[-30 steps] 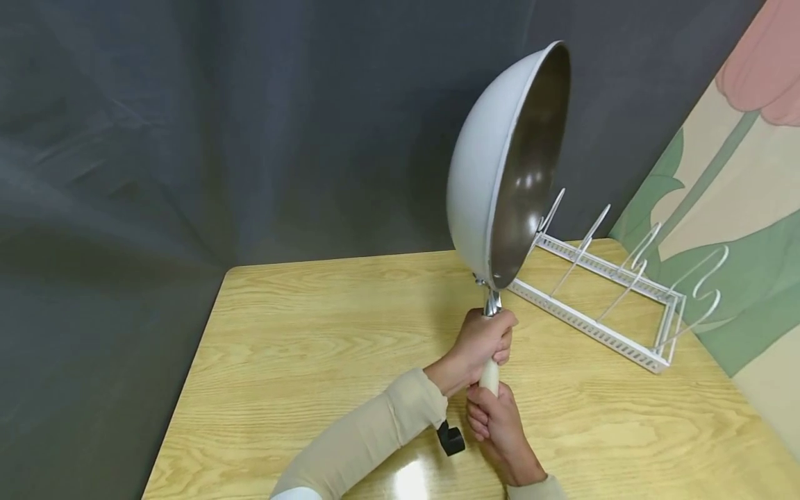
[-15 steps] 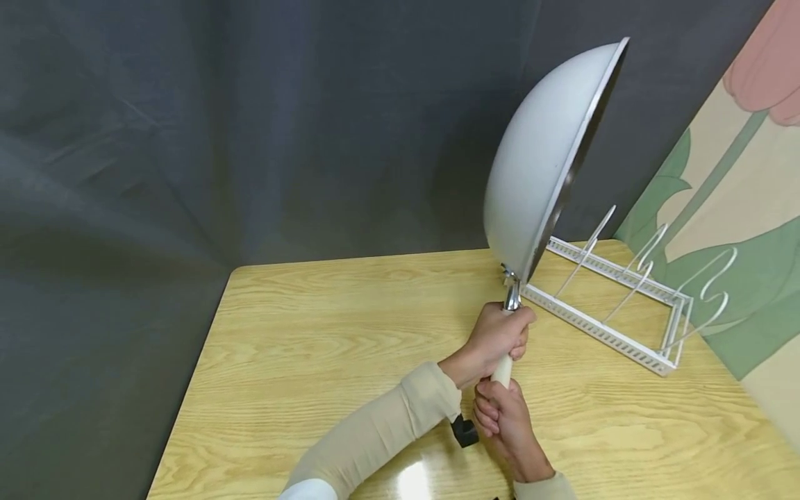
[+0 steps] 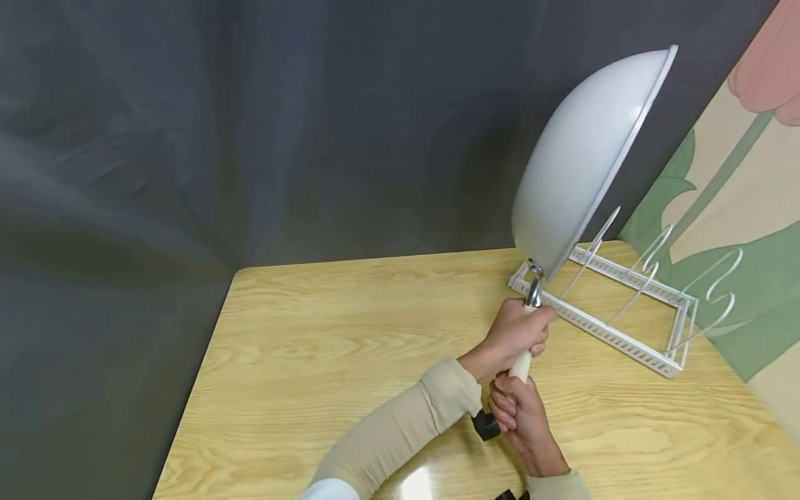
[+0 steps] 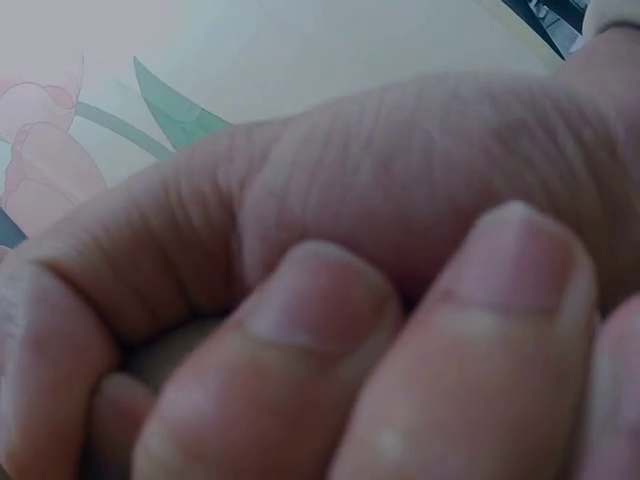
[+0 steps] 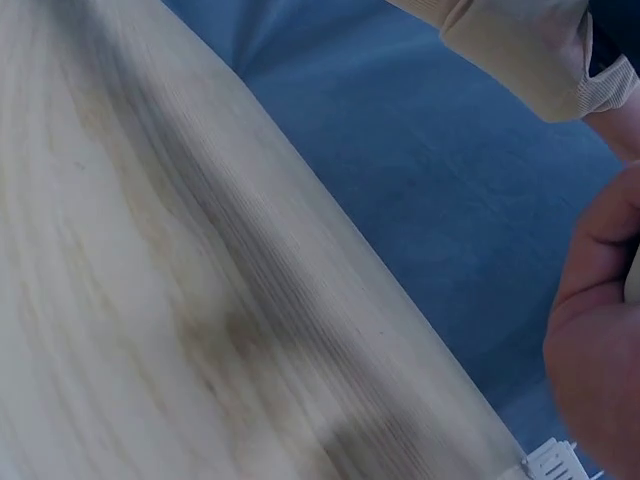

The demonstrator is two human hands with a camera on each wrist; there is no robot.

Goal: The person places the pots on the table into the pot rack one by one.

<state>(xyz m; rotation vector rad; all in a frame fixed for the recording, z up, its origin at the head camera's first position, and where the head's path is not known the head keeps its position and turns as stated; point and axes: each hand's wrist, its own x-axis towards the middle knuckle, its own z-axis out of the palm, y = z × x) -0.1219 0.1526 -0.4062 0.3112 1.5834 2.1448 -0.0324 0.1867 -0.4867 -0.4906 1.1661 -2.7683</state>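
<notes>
A large wok (image 3: 581, 153), white outside, is held up on its edge above the table and leans to the right. Its inner side faces away. My left hand (image 3: 515, 330) grips the cream handle (image 3: 521, 366) near its metal neck. Below it, my right hand (image 3: 520, 410) holds the handle's lower end. Close up in the left wrist view, the curled fingers (image 4: 300, 320) fill the picture. In the head view the wok overlaps the far end of a white pan rack (image 3: 619, 338); whether they touch I cannot tell.
The rack stands on the wooden table (image 3: 325, 368) at the right, with several upright wire dividers (image 3: 719, 285). Behind the table hangs a dark curtain (image 3: 375, 139). A flower-patterned wall covering (image 3: 719, 208) borders the right side.
Both hands have moved right with the wok. It has tilted further right and turned, so its dark inside has gone out of sight. More of the rack's left end shows.
</notes>
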